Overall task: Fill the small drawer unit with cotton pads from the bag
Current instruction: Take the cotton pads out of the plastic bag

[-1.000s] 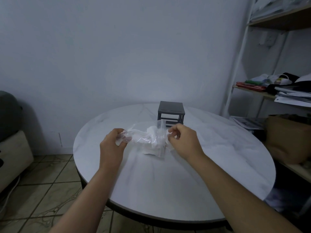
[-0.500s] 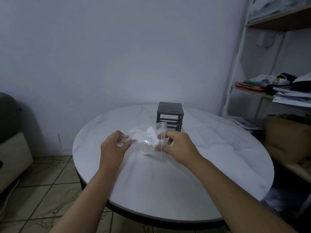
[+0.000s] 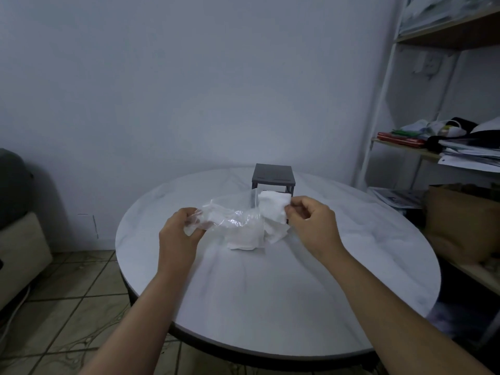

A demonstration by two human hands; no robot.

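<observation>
Over the middle of the tabletop (image 3: pixel 270 293), the right hand (image 3: pixel 315 226) had moved a little to the right since half a second before. Back then its fingers were at the mouth of the bag (image 3: pixel 230 216). Now they were out of it, and a bunch of white pads (image 3: pixel 272 208) had come out with them. The thumb and first fingers of the right hand were curled and pinched the right edge of the pads. Its other fingers were curled in too. The left hand (image 3: pixel 180 235) had stayed in about the same spot. Its fingers were curled round the crumpled left end of the bag and held it.

The bag was clear and wrinkled and hung between the two hands. I could not tell if its low part touched the tabletop. More white pads were inside it, low down. The pulled-out pads stuck out of the bag's mouth, just left of the right hand and touching its fingertips. The drawer unit (image 3: pixel 272 176) stood upright at the far side of the tabletop, just behind the pads and apart from both hands. The pads and bag hid most of its front, so I could not tell if a drawer was open.
</observation>
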